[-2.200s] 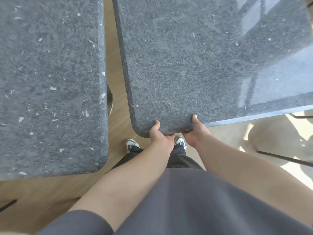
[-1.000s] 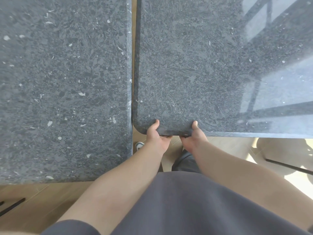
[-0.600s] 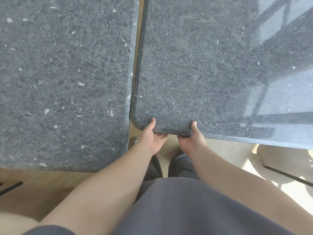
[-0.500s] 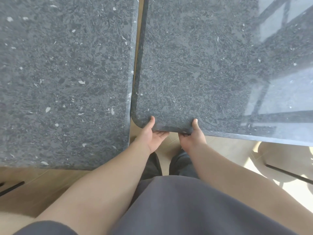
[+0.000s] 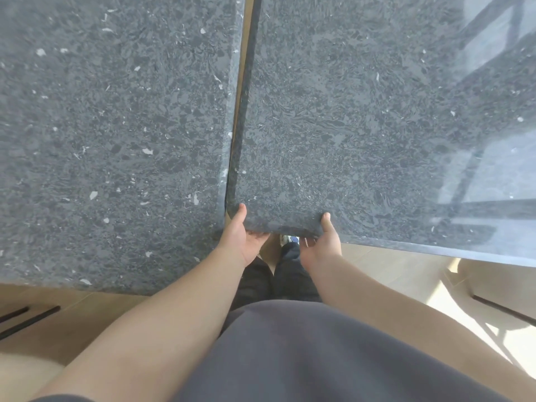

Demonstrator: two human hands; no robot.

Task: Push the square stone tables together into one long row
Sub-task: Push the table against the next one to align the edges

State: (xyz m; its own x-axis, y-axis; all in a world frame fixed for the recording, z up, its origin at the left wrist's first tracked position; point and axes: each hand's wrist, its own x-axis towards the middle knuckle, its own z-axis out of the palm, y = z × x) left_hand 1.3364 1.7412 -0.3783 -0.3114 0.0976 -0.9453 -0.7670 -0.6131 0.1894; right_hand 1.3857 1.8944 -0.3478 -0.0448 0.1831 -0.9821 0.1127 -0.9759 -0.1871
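Your left hand point(image 5: 242, 242) and right hand point(image 5: 323, 245) grip the right bench point(image 5: 362, 126), nearly touching the left bench point(image 5: 116, 126). Your left thumb point(image 5: 240, 211) sits beside the closing gap; it risks being pinched.

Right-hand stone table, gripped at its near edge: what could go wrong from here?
1. The left hand holds the right table at the corner beside the left table; closing the seam could pinch its thumb.
2. The gap widens toward the far end, so the tops may meet skewed.
3. The near edges are staggered, so the row may end uneven. The right hand also grips that edge.
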